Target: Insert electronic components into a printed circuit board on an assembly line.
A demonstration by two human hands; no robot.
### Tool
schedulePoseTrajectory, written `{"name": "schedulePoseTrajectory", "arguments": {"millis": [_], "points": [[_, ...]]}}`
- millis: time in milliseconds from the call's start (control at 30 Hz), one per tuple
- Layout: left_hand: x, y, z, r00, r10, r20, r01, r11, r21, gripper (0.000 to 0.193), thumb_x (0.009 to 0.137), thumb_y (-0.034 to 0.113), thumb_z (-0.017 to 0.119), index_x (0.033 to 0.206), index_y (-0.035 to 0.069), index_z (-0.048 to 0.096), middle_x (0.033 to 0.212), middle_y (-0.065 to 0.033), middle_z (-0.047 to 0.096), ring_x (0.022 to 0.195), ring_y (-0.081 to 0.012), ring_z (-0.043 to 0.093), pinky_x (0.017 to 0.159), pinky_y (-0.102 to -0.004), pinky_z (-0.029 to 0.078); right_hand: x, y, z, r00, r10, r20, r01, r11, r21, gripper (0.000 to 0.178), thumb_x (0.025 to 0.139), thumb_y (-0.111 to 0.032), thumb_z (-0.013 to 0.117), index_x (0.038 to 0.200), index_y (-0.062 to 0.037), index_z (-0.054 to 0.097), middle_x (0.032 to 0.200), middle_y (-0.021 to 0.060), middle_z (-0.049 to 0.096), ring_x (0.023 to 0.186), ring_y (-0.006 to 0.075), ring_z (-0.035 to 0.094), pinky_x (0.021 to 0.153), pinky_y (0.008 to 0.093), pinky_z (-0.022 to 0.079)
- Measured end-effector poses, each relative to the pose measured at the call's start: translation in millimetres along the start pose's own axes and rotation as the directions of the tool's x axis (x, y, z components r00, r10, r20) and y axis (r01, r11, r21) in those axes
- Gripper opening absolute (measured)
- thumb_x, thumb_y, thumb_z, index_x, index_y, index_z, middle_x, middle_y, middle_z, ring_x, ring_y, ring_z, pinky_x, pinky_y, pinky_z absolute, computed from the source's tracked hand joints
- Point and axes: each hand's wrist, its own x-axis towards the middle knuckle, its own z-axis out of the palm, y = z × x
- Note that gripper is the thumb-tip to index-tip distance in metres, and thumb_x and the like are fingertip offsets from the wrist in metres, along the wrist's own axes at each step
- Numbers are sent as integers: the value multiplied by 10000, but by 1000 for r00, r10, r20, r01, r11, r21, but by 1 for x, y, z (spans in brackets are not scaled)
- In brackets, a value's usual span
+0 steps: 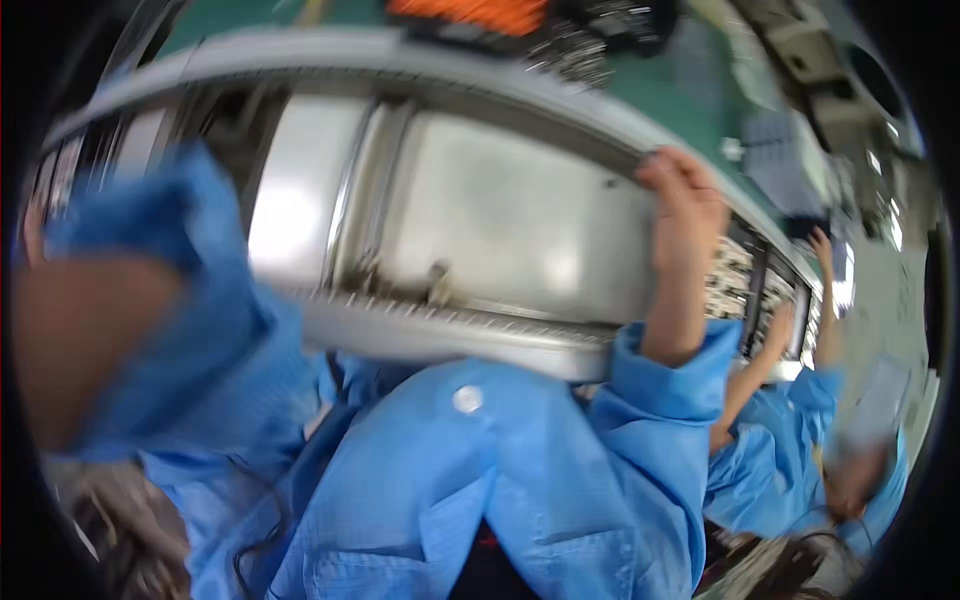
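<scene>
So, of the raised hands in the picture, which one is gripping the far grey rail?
The person's own right hand, nearest and largest, fingers curled over the grey rail. The co-worker's hands are smaller, at the right.

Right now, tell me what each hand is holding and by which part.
The right hand grips the far edge of the long grey metal conveyor frame. The left hand is out of view past its blue sleeve; cannot tell.
</scene>
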Motion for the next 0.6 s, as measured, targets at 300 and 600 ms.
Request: {"name": "schedulePoseTrajectory", "arguments": {"millis": [300, 600], "points": [[-84, 8, 30, 861, -351, -368, 416, 903, 112, 344, 979, 314, 542, 933, 2, 681, 937, -107, 705, 811, -186, 651, 743, -351, 525, -16, -11, -23, 971, -7, 238, 18, 999, -43, 225, 975, -17, 599, 1187, 50, 632, 1136, 123, 670, 1020, 176, 654, 930, 283, 532], [-38, -26, 10, 784, -427, -450, 559, 802, 212, 366, 998, 324, 529, 963, -2, 691, 942, -111, 717, 776, -185, 659, 717, -342, 531, -15, -29, -11, 982, 60, 179, -45, 995, -88, 243, 982, -45, 600, 1199, 61, 631, 1113, 114, 662, 1006, 165, 630, 927, 279, 500]]}}
